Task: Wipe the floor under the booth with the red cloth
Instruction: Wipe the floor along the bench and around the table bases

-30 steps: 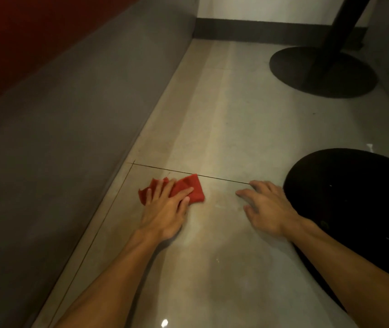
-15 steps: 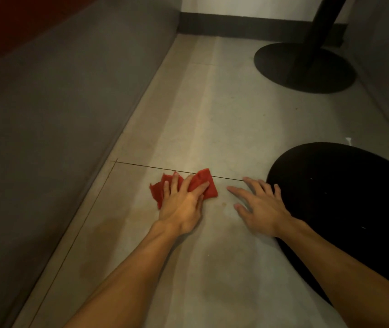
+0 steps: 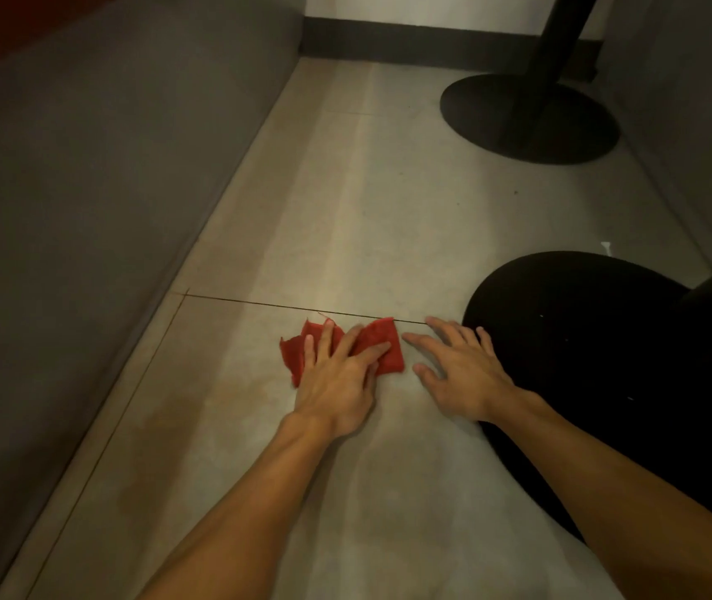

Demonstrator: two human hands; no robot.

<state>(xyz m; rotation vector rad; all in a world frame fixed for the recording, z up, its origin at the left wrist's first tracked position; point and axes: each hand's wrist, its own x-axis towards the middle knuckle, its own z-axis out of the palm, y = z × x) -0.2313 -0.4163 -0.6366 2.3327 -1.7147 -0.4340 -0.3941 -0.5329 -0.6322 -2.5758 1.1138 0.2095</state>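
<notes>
Red cloth (image 3: 382, 345) pressed flat under spread left hand (image 3: 336, 383), right hand (image 3: 462, 374) splayed, empty, on floor (image 3: 345, 210)

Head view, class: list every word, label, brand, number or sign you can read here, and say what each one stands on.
None: no readable text anywhere.
Red cloth: plain, no label showing.
Floor: bare tiles, only a seam line.
Near table base and far table base: plain black, no marks but pale specks.
Booth side: plain grey.
</notes>
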